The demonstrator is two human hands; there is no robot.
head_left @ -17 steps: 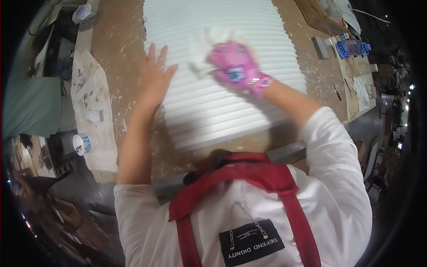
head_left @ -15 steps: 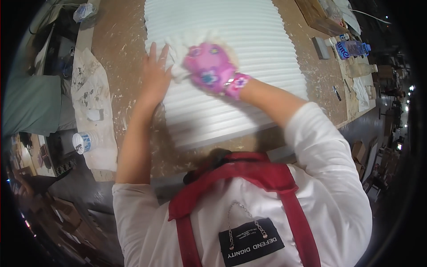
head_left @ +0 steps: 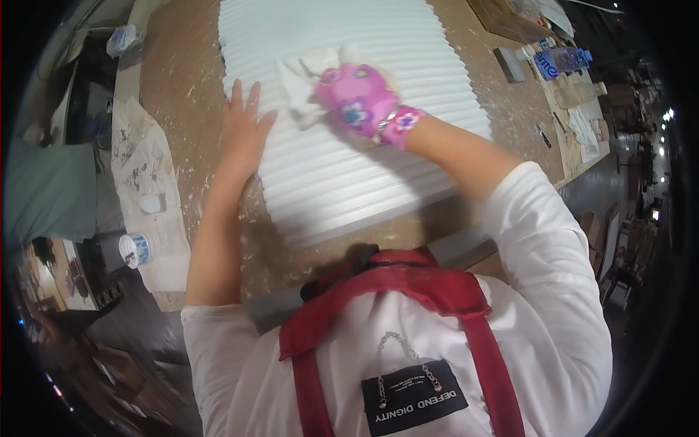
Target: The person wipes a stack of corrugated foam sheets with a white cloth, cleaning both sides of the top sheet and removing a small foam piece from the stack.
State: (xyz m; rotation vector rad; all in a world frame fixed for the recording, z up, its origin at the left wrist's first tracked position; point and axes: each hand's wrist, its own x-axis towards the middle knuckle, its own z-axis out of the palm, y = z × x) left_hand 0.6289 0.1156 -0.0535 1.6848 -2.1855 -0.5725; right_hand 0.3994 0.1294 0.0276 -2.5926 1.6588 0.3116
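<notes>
A white ridged panel (head_left: 349, 197) lies on the worktable in front of me. My bare left hand (head_left: 244, 131) rests with spread fingers on the panel's left edge, holding nothing. In a pink flowered glove, my right hand (head_left: 360, 102) presses a crumpled white cloth (head_left: 300, 87) onto the ridges near the middle. Part of the cloth sticks out left of the glove and some shows beyond it; the rest is hidden under the hand. The gloved fingers are bent over the cloth.
At the right stand a purple-labelled bottle (head_left: 561, 62), a clear bottle (head_left: 582, 92), a grey block (head_left: 509, 64) and a wooden box (head_left: 506, 18). Stained paper (head_left: 145, 160) and a white tub (head_left: 136, 249) lie along the left edge. A person in green (head_left: 51, 189) is beyond it.
My right hand and the cloth have shifted to the right across the panel. My left hand stays at the panel's left edge. The whole view has tilted slightly.
</notes>
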